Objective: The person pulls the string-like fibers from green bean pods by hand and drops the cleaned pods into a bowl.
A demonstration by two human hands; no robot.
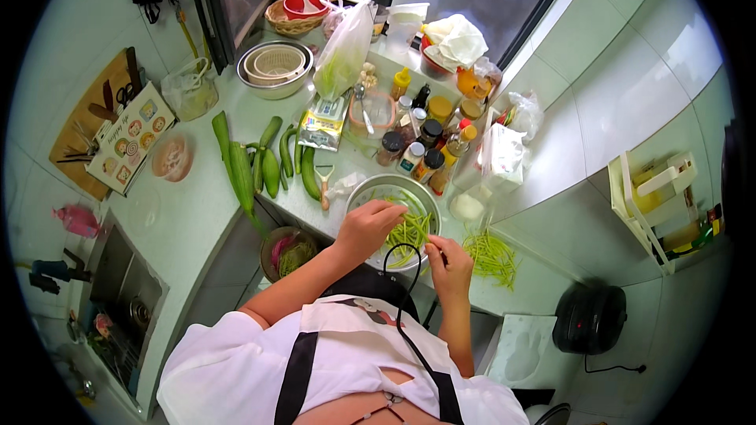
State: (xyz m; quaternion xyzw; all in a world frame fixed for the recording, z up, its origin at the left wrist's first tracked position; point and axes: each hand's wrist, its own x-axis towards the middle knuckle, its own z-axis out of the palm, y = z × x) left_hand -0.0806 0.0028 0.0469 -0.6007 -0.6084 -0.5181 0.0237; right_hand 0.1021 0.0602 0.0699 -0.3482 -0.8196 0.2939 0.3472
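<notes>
My left hand is over the left part of a round metal bowl, fingers closed on thin green vegetable stems. My right hand is at the bowl's right rim, thumb and fingers pinched together at the end of a green stem. Cut green stems lie in the bowl below both hands. To the right of my right hand, a loose pile of longer green stems rests on the counter. A peeler with a light handle lies left of the bowl. The exact kind of stem is hard to make out.
Cucumbers and other long green vegetables lie to the left, above a bin holding scraps. Seasoning bottles crowd the back. A sink is at far left; a black appliance stands at right. A black cable hangs before me.
</notes>
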